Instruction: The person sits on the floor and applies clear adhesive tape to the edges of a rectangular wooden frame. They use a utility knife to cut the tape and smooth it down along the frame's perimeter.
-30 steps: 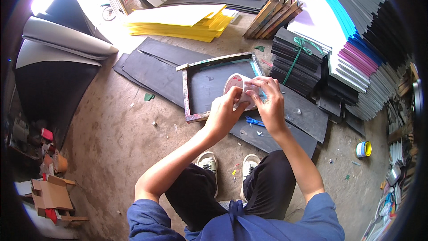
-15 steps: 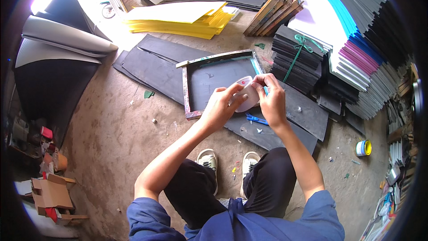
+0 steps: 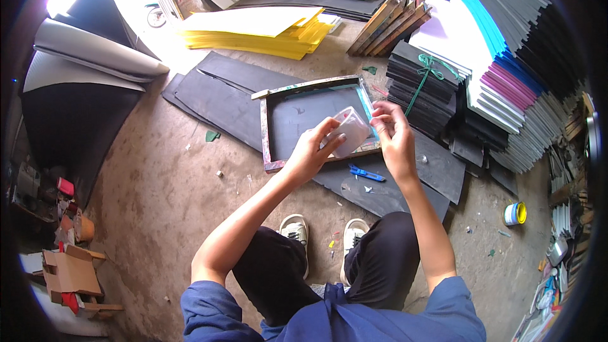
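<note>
My left hand (image 3: 312,151) grips a small clear plastic cup (image 3: 349,131), tipped on its side above a wooden-framed screen (image 3: 265,128) that lies flat on black sheets. My right hand (image 3: 391,132) is next to the cup's far end, fingertips pinched together at its rim; whether they hold anything small I cannot tell. The screen's dark mesh shows pale smears. A blue cutter (image 3: 367,173) lies on the black sheet just below my hands.
Black sheets (image 3: 218,95) spread over the dirt floor. Yellow sheets (image 3: 253,30) lie at the back, bundled black stacks (image 3: 423,83) and coloured sheet piles (image 3: 506,76) to the right. A tape roll (image 3: 515,213) sits on the floor at right, a cardboard box (image 3: 69,272) at left.
Both hands have shifted slightly with the cup. The cup has turned from showing its round end to lying more on its side, and my right hand has moved a little off it.
</note>
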The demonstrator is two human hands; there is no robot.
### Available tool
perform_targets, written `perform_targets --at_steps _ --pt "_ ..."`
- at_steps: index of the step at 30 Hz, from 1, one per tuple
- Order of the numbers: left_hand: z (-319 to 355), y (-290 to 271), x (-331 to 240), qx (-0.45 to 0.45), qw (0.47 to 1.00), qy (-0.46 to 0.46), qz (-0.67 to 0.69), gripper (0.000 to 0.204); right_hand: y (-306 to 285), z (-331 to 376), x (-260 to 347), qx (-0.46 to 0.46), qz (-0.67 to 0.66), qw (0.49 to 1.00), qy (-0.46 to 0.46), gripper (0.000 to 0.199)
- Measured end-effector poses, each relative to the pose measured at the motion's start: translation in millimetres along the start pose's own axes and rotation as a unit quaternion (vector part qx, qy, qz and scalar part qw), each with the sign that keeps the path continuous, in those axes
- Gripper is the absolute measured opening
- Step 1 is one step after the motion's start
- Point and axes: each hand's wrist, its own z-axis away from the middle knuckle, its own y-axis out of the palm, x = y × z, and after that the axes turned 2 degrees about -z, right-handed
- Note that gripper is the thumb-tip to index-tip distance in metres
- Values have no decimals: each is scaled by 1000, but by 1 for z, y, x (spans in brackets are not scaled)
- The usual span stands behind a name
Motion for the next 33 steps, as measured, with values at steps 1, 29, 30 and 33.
perform_targets --at_steps 1,29,30,33 --pt "0 0 1 -3 1000 8 -4 23 0 2 4 18 50 998 -27 20" --pt "2 7 -17 6 1000 1 20 20 6 -1 5 62 185 958 -210 16" --pt "1 6 -18 21 999 -21 33 20 6 -1 6 59 186 958 -208 15" --pt "1 6 -16 26 997 -45 59 20 5 0 8 48 128 979 -151 12"
